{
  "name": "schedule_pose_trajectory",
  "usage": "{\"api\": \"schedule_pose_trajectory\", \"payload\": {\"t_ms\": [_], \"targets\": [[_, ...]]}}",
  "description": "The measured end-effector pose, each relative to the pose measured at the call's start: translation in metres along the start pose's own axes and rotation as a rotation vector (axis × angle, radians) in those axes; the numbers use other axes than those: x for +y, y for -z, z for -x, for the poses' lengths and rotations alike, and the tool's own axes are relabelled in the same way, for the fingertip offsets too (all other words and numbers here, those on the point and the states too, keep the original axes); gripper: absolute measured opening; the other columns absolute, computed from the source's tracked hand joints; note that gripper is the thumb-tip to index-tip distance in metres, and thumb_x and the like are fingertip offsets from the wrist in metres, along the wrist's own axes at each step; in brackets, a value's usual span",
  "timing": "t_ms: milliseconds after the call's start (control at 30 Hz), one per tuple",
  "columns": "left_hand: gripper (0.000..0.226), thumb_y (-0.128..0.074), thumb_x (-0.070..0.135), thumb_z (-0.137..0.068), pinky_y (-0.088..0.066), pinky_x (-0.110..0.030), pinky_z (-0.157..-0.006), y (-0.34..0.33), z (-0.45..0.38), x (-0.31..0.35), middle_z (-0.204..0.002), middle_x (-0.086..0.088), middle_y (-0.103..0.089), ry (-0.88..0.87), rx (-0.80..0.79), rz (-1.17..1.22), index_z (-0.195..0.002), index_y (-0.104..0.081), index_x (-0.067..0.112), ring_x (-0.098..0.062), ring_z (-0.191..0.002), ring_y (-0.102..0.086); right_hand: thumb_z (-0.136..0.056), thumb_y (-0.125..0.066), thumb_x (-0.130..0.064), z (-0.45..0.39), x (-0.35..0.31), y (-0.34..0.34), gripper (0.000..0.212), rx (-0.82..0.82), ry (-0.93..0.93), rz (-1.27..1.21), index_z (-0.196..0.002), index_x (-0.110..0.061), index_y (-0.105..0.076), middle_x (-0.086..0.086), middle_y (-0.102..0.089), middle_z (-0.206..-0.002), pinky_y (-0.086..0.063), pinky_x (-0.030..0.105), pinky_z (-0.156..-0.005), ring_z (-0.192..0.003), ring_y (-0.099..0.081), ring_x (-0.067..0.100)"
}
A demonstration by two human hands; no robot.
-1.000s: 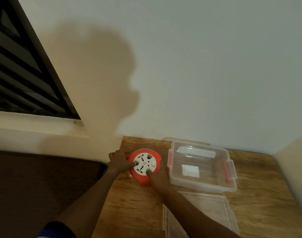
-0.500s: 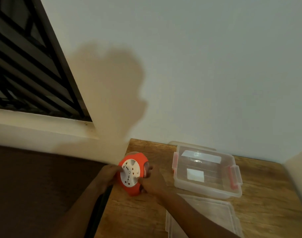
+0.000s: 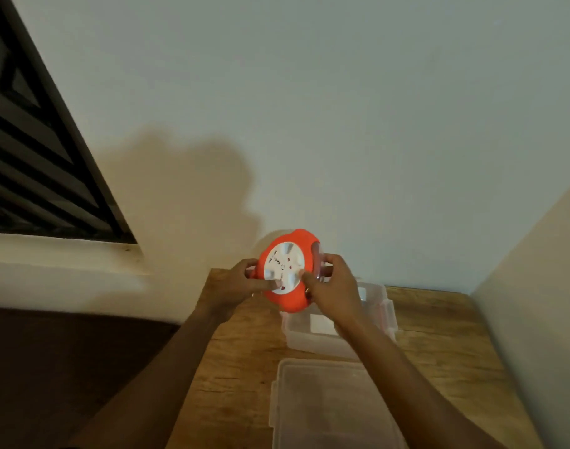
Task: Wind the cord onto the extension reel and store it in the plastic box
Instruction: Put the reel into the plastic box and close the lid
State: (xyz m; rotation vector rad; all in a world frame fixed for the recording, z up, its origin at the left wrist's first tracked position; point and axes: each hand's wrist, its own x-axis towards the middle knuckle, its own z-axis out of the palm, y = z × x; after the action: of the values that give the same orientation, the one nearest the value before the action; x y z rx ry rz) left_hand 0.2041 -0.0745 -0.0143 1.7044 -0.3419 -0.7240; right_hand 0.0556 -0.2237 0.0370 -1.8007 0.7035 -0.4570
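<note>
The orange extension reel (image 3: 295, 298) with a white socket face is held up in the air, tilted towards me, above the table's far left part. My left hand (image 3: 241, 283) grips its left edge, thumb on the white face. My right hand (image 3: 333, 286) grips its right edge, thumb on the face as well. The clear plastic box (image 3: 389, 319) with red clips stands open on the table right behind and below the reel, partly hidden by my right hand. No loose cord shows.
The box's clear lid (image 3: 329, 403) lies flat on the wooden table (image 3: 439, 345) in front of the box. A wall runs behind the table and another on the right. A dark window grille (image 3: 34, 157) fills the upper left.
Both hands lifted the reel off the table's left side, raised it and carried it right, to just in front of the box. It tilted from lying flat to nearly upright.
</note>
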Motion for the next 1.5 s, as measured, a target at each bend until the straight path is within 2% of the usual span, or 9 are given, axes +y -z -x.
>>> {"api": "schedule_pose_trajectory", "payload": {"t_ms": [100,200,333,400,467,600,833,1000,1500], "targets": [[0.044,-0.092,0.017,-0.077,-0.064,-0.023,-0.064,-0.039,-0.002,0.009,-0.106,0.008,-0.08,0.022,-0.033,0.103,-0.113,-0.068,0.028,-0.015,-0.099,-0.074,-0.089,-0.068,-0.03,-0.011,0.01,0.045,0.048,0.067,-0.018,0.06,-0.132,-0.019,-0.05,0.001,-0.062,-0.122,-0.054,0.021,-0.066,-0.09,-0.058,0.009],[0.039,-0.087,0.011,-0.081,-0.063,-0.028,-0.068,-0.082,-0.005,0.014,-0.104,0.006,-0.081,0.065,-0.046,0.112,-0.114,-0.07,0.022,-0.017,-0.1,-0.074,-0.09,-0.067,-0.03,-0.016,0.025,0.079,0.054,0.071,-0.08,0.125,-0.138,-0.017,-0.046,0.005,-0.059,-0.131,-0.056,0.037,-0.08,-0.101,-0.059,0.019],[0.04,-0.082,0.005,-0.085,-0.066,-0.036,-0.07,-0.127,-0.008,0.011,-0.112,-0.003,-0.075,0.16,-0.003,0.142,-0.12,-0.064,0.015,-0.018,-0.093,-0.07,-0.088,-0.068,-0.028,-0.02,0.048,0.101,0.055,0.069,-0.087,0.308,-0.136,-0.014,-0.047,0.007,-0.062,-0.128,-0.056,0.04,-0.082,-0.106,-0.063,0.025],[0.04,-0.082,0.001,-0.085,-0.068,-0.034,-0.07,-0.141,-0.009,0.005,-0.105,-0.001,-0.076,0.154,0.007,0.121,-0.119,-0.066,0.015,-0.016,-0.088,-0.071,-0.086,-0.069,-0.028,-0.023,0.061,0.107,0.056,0.055,-0.097,0.391,-0.135,-0.012,-0.048,0.008,-0.063,-0.126,-0.055,0.035,-0.077,-0.103,-0.064,0.023],[0.045,-0.081,-0.002,-0.086,-0.067,-0.037,-0.078,-0.151,-0.009,-0.007,-0.113,-0.004,-0.077,0.154,-0.003,0.088,-0.127,-0.067,0.011,-0.023,-0.098,-0.072,-0.083,-0.07,-0.03,-0.023,0.074,0.108,0.054,0.035,-0.104,0.458,-0.131,-0.011,-0.051,0.008,-0.065,-0.121,-0.052,0.028,-0.069,-0.094,-0.062,0.018],[0.05,-0.078,-0.005,-0.088,-0.062,-0.05,-0.097,-0.158,-0.007,-0.027,-0.128,-0.015,-0.074,0.228,0.045,0.049,-0.134,-0.064,0.007,-0.031,-0.11,-0.07,-0.08,-0.073,-0.035,-0.022,0.092,0.101,0.048,-0.016,-0.08,0.615,-0.119,-0.013,-0.057,0.005,-0.068,-0.11,-0.053,0.027,-0.068,-0.085,-0.06,0.015],[0.053,-0.078,-0.001,-0.088,-0.062,-0.051,-0.097,-0.15,-0.008,-0.036,-0.133,-0.013,-0.072,0.297,-0.001,-0.105,-0.137,-0.062,0.012,-0.035,-0.122,-0.069,-0.085,-0.068,-0.036,-0.021,0.113,0.083,0.061,-0.102,-0.104,0.699,-0.137,-0.023,-0.041,0.003,-0.061,-0.128,-0.049,0.051,-0.097,-0.118,-0.056,0.028],[0.054,-0.075,-0.003,-0.091,-0.062,-0.05,-0.094,-0.15,-0.014,-0.04,-0.134,-0.012,-0.07,0.302,-0.013,-0.172,-0.14,-0.059,0.013,-0.035,-0.123,-0.068,-0.089,-0.062,-0.035,-0.028,0.124,0.078,0.054,-0.132,-0.088,0.778,-0.137,-0.025,-0.039,0.003,-0.062,-0.128,-0.036,0.052,-0.109,-0.126,-0.048,0.031],[0.063,-0.079,0.007,-0.089,-0.06,-0.046,-0.096,-0.156,-0.021,-0.043,-0.14,-0.013,-0.066,0.314,-0.092,-0.29,-0.145,-0.052,0.012,-0.035,-0.127,-0.065,-0.084,-0.069,-0.039,-0.043,0.15,0.065,0.052,-0.131,-0.056,0.97,-0.13,-0.025,-0.051,0.001,-0.064,-0.124,-0.039,0.049,-0.106,-0.121,-0.053,0.028]]}}
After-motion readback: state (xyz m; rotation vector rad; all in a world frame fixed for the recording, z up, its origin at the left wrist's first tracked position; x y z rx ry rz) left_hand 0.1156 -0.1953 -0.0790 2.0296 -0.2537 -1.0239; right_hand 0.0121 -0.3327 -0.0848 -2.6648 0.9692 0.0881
